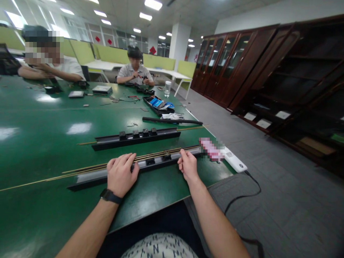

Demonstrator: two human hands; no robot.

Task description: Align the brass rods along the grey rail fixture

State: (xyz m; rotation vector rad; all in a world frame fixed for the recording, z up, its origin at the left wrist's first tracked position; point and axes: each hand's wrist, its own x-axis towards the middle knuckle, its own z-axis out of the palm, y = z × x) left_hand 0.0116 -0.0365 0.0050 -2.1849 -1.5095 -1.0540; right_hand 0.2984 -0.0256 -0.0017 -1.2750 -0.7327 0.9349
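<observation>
Several thin brass-coloured rods [153, 154] run lengthwise over a long black channel [91, 176] with a pale grey inside. Small black blocks [150, 161] sit in the channel between my hands. My left hand [121, 173], with a dark watch on its wrist, lies across the channel, thumb and fingers closed around the rods. Toward the channel's right end, my right hand [188, 165] is curled, thumb and index finger pinched on the rods. Its other fingers are folded in. Beyond my hands lies a second black channel [137, 139] holding several black blocks.
A white power strip [234, 160] with a cable lies at the table's right edge, beside a blurred pink item [211, 148]. Farther back are a black bar [172, 121], gloves [172, 116], a tray [146, 102] of blue items and a glass [167, 89]. Two people sit opposite.
</observation>
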